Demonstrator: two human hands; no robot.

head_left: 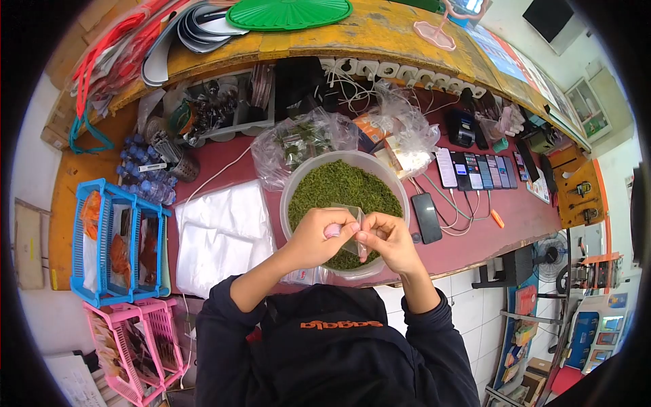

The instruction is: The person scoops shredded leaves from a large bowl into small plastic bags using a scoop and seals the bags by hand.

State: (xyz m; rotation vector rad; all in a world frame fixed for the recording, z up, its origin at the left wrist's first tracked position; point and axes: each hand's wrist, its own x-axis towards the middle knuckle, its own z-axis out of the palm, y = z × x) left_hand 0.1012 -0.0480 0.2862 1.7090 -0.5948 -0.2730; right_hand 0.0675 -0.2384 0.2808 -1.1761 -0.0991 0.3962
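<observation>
A round translucent tub (287, 178) full of finely chopped green flakes (344, 184) stands right in front of me. Over its near half, both my hands pinch a small clear plastic bag (355, 216). My left hand (316, 237) is closed on the bag's left side, and a small pale pink object (332, 230) shows between its curled fingers. Thumb and fingertips of my right hand (389, 241) grip the bag's right edge. Green shows through and behind the clear plastic.
Left of the tub lies a stack of white plastic bags (224, 234), beside a blue basket (102, 293). Behind the tub sits a larger clear bag of small green packets (305, 139). Several phones (468, 171) with cables lie to the right. A yellow shelf (380, 39) overhangs the back.
</observation>
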